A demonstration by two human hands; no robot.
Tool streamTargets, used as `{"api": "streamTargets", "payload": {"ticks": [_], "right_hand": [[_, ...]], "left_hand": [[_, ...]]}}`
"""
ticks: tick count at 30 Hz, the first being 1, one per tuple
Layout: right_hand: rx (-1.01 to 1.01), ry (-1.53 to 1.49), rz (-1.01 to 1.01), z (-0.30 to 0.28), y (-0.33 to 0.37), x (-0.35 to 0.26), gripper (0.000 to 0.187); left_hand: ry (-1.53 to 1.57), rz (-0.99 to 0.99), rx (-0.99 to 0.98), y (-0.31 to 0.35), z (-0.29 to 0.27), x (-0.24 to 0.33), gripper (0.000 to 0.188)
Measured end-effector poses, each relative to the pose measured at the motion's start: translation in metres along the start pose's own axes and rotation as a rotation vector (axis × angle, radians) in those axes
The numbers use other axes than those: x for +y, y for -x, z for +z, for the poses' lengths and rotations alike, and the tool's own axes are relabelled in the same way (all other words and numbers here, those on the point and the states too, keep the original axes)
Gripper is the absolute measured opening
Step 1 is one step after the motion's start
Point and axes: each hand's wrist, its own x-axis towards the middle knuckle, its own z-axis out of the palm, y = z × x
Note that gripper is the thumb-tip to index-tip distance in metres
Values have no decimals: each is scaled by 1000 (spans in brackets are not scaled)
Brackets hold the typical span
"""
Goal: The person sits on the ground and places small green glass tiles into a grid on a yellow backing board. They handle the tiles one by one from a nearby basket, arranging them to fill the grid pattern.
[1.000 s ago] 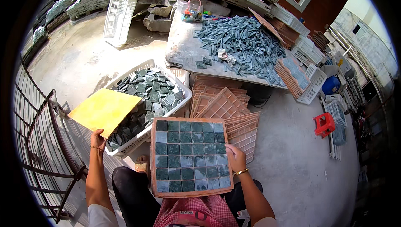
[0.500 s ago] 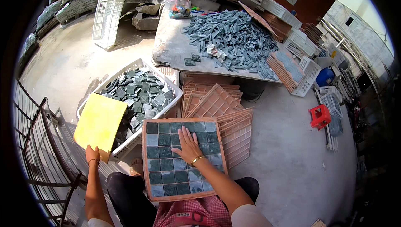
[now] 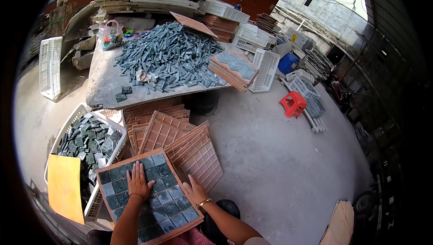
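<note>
A square reddish-brown tray (image 3: 195, 220) lies across my lap, turned askew, with rows of dark green and grey square tiles (image 3: 163, 196) set in it. My left hand (image 3: 139, 184) lies flat on the tiles, its fingers spread. At the tray's right edge, my right hand (image 3: 197, 194) grips the rim, thumb toward the tiles; its other fingers are partly hidden. To the left, a yellow sheet (image 3: 66, 186) leans over the near side of a white plastic basket (image 3: 121, 133) filled with loose square tiles (image 3: 88, 139). Neither hand touches the sheet.
Empty gridded trays (image 3: 198, 155) lie stacked just beyond my tray. Behind them, a low table (image 3: 101, 78) bears a heap of narrow grey tile strips (image 3: 169, 53) and a patterned tile panel (image 3: 237, 64). A red stool (image 3: 293, 104) stands to the right.
My left hand has let go of the yellow sheet and moved onto the tiles. My right hand has gone from the tiles to the tray's right edge. The tray has turned; the view has swung right.
</note>
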Motion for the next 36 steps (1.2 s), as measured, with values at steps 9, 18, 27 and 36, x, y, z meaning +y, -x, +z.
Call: {"api": "streamTargets", "payload": {"ticks": [9, 18, 27, 36], "right_hand": [[-192, -107, -44, 44, -14, -1, 61], [-110, -83, -32, 41, -19, -10, 60], [-111, -117, -83, 32, -17, 0, 55], [-155, -4, -71, 8, -12, -43, 37]], "left_hand": [[-63, -8, -90, -8, -11, -4, 87], [-95, 28, -47, -11, 1, 22, 86], [-118, 101, 64, -15, 18, 26, 91], [-92, 54, 79, -16, 6, 38, 88]]}}
